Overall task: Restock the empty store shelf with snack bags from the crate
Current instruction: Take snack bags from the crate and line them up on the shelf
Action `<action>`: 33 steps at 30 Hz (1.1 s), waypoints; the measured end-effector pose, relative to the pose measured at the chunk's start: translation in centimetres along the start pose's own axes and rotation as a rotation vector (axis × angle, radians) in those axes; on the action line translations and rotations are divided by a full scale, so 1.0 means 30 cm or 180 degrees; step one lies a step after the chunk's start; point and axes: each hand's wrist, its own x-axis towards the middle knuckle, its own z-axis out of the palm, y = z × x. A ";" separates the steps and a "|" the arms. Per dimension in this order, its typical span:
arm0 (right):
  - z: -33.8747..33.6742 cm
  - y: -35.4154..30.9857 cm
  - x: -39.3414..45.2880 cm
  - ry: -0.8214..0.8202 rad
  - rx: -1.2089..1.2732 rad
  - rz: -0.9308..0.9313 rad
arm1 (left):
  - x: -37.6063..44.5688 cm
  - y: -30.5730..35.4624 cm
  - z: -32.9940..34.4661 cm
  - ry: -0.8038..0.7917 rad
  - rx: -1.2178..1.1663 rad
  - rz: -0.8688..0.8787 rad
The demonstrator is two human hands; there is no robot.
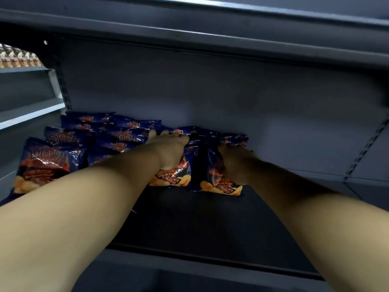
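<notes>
snack bags [69, 142] crowd left — bottles [19, 60] beyond

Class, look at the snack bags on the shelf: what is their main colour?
Dark blue, with orange-red print, seen in the head view on the snack bags.

Your left hand [168, 149] presses one snack bag [172, 175] on the shelf [210, 224]; your right hand [235, 163] grips the neighbouring bag [219, 186] beside it.
</notes>
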 end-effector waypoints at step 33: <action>-0.126 -0.084 -0.282 0.0373 -0.0068 0.0228 | -0.292 0.171 -0.098 0.0766 -0.0164 0.0180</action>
